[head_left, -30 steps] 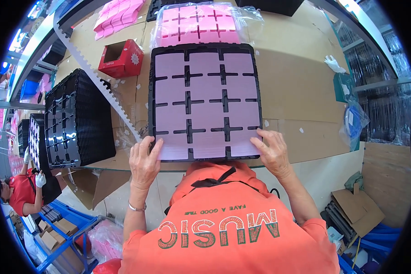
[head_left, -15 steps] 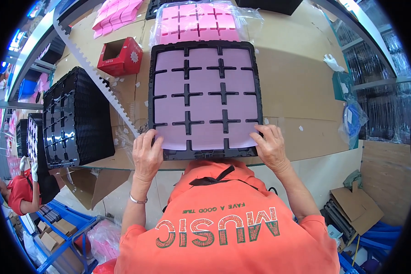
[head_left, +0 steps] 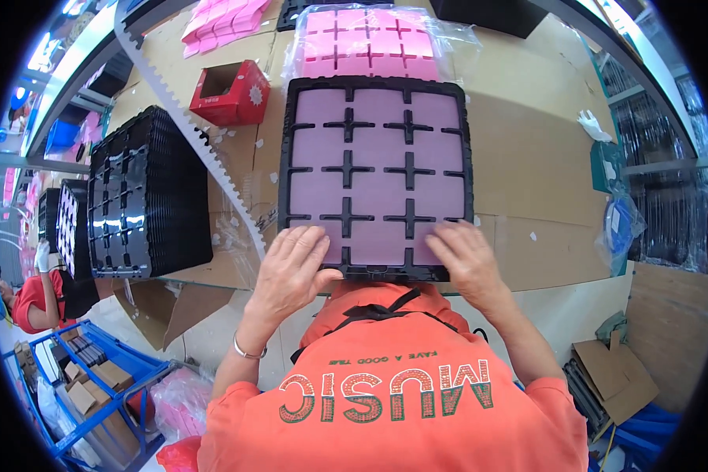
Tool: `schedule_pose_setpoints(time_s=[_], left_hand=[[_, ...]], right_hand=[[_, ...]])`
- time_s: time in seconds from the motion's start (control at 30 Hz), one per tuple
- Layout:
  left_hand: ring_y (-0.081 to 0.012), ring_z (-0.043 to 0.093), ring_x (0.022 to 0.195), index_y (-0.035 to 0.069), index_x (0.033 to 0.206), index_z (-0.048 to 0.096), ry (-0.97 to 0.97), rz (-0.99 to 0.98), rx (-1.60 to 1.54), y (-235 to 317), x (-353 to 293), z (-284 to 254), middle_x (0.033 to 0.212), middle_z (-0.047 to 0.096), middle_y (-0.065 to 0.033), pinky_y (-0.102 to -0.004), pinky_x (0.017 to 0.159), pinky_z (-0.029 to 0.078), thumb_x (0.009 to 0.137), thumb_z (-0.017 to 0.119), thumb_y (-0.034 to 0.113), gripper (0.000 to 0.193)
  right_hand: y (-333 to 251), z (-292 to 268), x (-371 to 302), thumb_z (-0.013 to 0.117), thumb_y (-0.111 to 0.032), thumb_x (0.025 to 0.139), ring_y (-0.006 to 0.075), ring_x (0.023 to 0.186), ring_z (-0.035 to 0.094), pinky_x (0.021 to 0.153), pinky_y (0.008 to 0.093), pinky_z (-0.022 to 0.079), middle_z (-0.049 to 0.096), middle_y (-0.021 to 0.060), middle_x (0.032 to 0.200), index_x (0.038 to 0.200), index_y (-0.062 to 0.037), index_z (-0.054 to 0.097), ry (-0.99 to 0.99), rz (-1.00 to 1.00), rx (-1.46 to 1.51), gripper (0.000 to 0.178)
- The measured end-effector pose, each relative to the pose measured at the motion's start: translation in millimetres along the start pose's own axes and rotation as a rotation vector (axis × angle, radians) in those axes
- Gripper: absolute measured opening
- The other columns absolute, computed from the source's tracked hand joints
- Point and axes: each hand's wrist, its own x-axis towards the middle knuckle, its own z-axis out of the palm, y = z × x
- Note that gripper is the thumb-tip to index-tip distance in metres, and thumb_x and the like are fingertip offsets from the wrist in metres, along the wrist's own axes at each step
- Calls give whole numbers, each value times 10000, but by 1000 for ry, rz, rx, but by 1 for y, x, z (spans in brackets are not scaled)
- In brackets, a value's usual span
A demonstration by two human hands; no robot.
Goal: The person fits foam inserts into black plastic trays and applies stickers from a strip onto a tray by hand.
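In front of me on the table lies a square black plastic tray with raised cross-shaped ridges. A mauve sheet with matching cut-outs lies inside it, and the crosses show through. My left hand rests over the near left corner, its fingers flat on the sheet's edge and the thumb out to the side. At the near right corner my right hand touches the sheet with fingers extended, slightly bent. Neither hand grips anything. Beyond the tray, a stack of bright pink cut-out sheets sits in clear plastic wrap.
A tall stack of black trays stands at the left, beside a white toothed strip. A red open box is behind it. Cardboard covers the table. A white glove lies far right. A co-worker is at far left.
Both hands have moved inward from the tray's side edges onto the sheet's near corners. The whole view has shifted, so the table's things appear further right.
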Motion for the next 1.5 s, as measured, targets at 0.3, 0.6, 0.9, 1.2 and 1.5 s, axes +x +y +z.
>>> schedule_pose_setpoints(time_s=[0.3,0.6,0.9,1.2,1.5], left_hand=[[-323,546,1051,-72,1013,604,-103,-88,-20,-1,-22,16,1121,569,-156,-428,928,434,796,640,424,543],[-309,553,1030,-61,1020,615,-83,-50,105,-2,-2,16,1053,582,-147,-506,947,385,793,639,439,550],[-293,575,900,22,828,616,102,-62,41,-42,23,-16,885,599,-111,-452,868,417,800,690,289,278],[-238,540,1035,35,1055,604,66,170,273,-144,153,32,1082,586,-58,-348,853,412,772,539,34,290],[-240,486,1111,66,1015,639,36,193,427,-143,155,40,1040,591,-32,-357,871,396,795,542,109,245]], right_hand=[[4,1,-20,561,-126,752,267,1116,539,1072,513,343,576,118,1135,1104,2,607,-140,-21,-92,377],[17,7,-14,565,-129,728,246,1040,560,1081,525,341,588,99,1046,1043,7,626,-114,-43,0,349],[73,-19,28,568,-70,731,224,937,602,1061,535,355,609,67,934,903,-54,665,75,-17,38,199],[139,35,139,513,-36,821,245,1057,547,1099,550,286,582,66,1013,1021,-45,616,20,48,-190,225],[143,59,151,504,-49,805,241,957,544,1042,476,335,560,69,919,944,-66,634,149,-24,-197,191]])
